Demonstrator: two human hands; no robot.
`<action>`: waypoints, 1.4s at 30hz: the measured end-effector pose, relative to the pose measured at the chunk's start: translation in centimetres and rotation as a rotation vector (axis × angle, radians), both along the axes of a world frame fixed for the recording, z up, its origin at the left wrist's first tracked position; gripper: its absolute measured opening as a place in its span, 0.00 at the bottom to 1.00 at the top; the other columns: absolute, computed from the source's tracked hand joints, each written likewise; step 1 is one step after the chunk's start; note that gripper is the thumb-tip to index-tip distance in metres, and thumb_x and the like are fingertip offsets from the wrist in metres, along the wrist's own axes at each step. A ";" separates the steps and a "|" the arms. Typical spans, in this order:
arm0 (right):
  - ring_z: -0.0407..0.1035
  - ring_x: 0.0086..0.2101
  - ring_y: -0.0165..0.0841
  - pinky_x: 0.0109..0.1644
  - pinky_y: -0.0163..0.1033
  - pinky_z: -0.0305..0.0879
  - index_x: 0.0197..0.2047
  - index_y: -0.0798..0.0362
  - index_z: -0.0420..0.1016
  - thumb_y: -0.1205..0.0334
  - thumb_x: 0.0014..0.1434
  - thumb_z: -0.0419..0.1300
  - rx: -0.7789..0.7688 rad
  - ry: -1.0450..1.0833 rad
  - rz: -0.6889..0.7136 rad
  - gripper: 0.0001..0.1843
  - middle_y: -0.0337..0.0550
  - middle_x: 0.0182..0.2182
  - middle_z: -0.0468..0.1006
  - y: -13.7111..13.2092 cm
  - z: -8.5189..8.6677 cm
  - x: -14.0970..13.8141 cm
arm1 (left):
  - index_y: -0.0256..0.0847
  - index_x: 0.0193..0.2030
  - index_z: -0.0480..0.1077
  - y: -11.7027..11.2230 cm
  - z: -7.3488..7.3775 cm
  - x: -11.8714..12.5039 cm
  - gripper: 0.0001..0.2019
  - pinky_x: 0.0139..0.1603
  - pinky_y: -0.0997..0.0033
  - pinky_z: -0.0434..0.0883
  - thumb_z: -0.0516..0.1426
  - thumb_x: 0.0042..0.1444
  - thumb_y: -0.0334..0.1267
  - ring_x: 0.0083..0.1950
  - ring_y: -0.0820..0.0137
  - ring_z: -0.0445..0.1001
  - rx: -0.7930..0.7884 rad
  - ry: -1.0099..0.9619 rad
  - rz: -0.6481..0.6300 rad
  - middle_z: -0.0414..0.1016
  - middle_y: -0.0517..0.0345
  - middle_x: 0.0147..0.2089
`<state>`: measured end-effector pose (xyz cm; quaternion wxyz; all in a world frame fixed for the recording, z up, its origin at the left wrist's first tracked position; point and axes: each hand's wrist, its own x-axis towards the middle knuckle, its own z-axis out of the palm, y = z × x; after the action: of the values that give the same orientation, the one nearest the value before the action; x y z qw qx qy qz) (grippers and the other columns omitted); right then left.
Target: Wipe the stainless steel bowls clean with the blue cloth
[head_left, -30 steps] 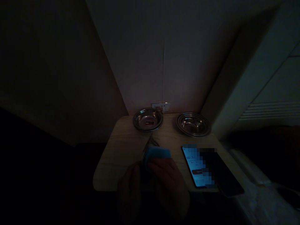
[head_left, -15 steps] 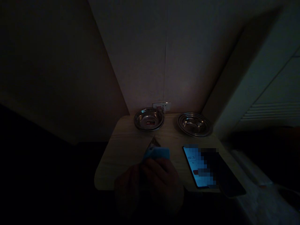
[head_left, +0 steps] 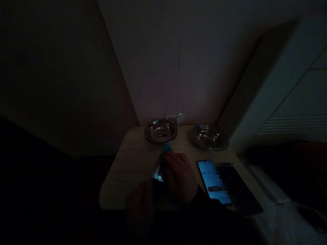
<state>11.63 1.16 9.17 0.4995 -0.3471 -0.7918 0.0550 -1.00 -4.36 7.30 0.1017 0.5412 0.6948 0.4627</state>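
Ok so it's seriously dark in here, but from where I'm standing the left grip (head_left: 140, 204) looks closed on the near end of a shiny metal piece (head_left: 158, 175), just below the middle of the frame, and the right grip (head_left: 179, 175) is bunched around a blue cloth (head_left: 167, 148) up at its far end. Can't make out the metal's full shape, too much of it is behind the fingers. If it were me, I'd pinch firmly with the left so the piece can't twist, spread the cloth flatter under the right fingertips and press evenly, going easy near any edge since it might snag. As for what's around: two nested bowls (head_left: 160, 132) sit just beyond the cloth on the bench (head_left: 127, 163), with a bowl stack (head_left: 208, 139) off to the right, so a long push forward could knock the nearer pair. A lit phone (head_left: 207, 182) lies beside the right sleeve (head_left: 201, 204), with a dark slab (head_left: 246, 195) next to it, and a careless elbow could clip either.
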 end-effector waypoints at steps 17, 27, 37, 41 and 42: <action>0.63 0.38 0.37 0.41 0.45 0.64 0.42 0.53 0.74 0.69 0.60 0.50 -0.009 0.041 -0.009 0.12 0.44 0.41 0.78 -0.5 0.2 -1.9 | 0.41 0.27 0.73 0.8 -1.4 -0.9 0.21 0.26 0.74 0.68 0.45 0.59 0.48 0.26 0.69 0.73 0.074 0.188 0.089 0.77 0.51 0.26; 0.63 0.41 0.38 0.42 0.45 0.62 0.43 0.54 0.74 0.67 0.61 0.50 -0.015 0.014 -0.078 0.12 0.48 0.42 0.74 0.0 0.1 -1.7 | 0.40 0.21 0.71 1.1 0.2 0.3 0.23 0.20 0.77 0.65 0.44 0.60 0.46 0.20 0.72 0.70 0.002 -0.021 0.133 0.74 0.54 0.19; 0.64 0.41 0.36 0.42 0.44 0.60 0.45 0.53 0.73 0.66 0.62 0.51 0.036 -0.029 -0.016 0.12 0.44 0.42 0.77 0.4 0.1 -1.3 | 0.39 0.21 0.71 1.2 0.9 0.2 0.18 0.20 0.79 0.66 0.48 0.56 0.43 0.20 0.73 0.71 -0.033 -0.182 0.109 0.75 0.54 0.20; 0.65 0.41 0.37 0.43 0.45 0.60 0.43 0.52 0.74 0.66 0.61 0.51 0.059 -0.035 -0.010 0.11 0.42 0.41 0.78 0.7 0.2 -1.4 | 0.40 0.19 0.69 1.1 0.9 0.1 0.19 0.18 0.79 0.63 0.48 0.56 0.44 0.18 0.74 0.68 -0.043 -0.204 0.092 0.72 0.57 0.17; 0.66 0.41 0.37 0.43 0.46 0.61 0.44 0.52 0.73 0.67 0.61 0.51 0.037 -0.039 -0.026 0.12 0.43 0.42 0.77 0.7 0.2 -1.4 | 0.40 0.19 0.69 1.2 0.9 0.0 0.19 0.18 0.78 0.63 0.48 0.56 0.44 0.18 0.74 0.68 -0.040 -0.212 0.098 0.72 0.57 0.17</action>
<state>10.23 1.90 9.38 0.4912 -0.3488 -0.7977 0.0270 -0.97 -3.20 8.21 0.1626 0.4526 0.7146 0.5080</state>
